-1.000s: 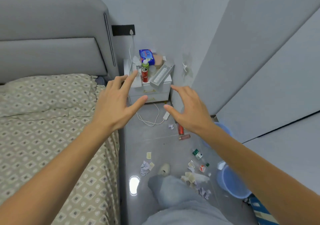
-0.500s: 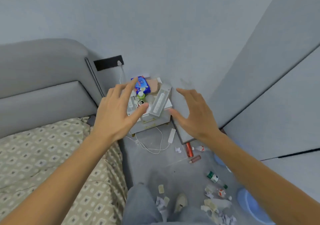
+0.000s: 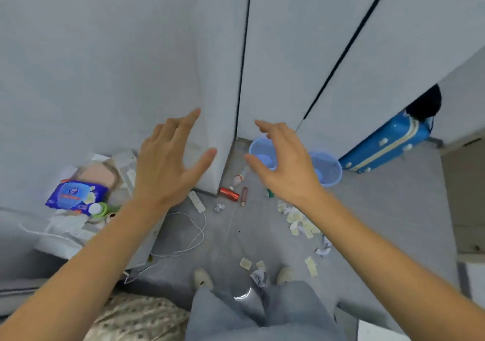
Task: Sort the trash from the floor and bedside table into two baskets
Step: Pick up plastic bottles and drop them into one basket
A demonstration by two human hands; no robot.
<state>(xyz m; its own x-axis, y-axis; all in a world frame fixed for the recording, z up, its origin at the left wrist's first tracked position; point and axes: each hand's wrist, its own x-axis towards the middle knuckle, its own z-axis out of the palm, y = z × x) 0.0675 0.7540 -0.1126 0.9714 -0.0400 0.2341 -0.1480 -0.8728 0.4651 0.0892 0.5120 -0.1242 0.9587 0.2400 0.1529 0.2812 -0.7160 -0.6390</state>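
My left hand (image 3: 168,167) and my right hand (image 3: 286,164) hover in front of me with fingers spread, holding nothing. Two blue baskets stand by the wardrobe: one (image 3: 256,147) partly behind my right hand, the other (image 3: 329,170) to its right. On the floor lie a red can (image 3: 229,194), a brown tube (image 3: 244,195), a small white bottle (image 3: 237,180), crumpled paper (image 3: 219,207) and several pale paper scraps (image 3: 299,222). The bedside table (image 3: 65,238) at left carries a blue wipes pack (image 3: 76,195), a green-capped bottle (image 3: 98,209) and tissues.
A white charger and cable (image 3: 194,225) trail over the grey floor. A blue suitcase (image 3: 385,143) leans by the wardrobe doors (image 3: 301,52). The bed (image 3: 139,319) is at the lower left. My feet (image 3: 202,279) stand among scraps.
The view has swung right and down: the bedside table slid to the left, and the baskets and suitcase came into view. Both hands stay raised and open.
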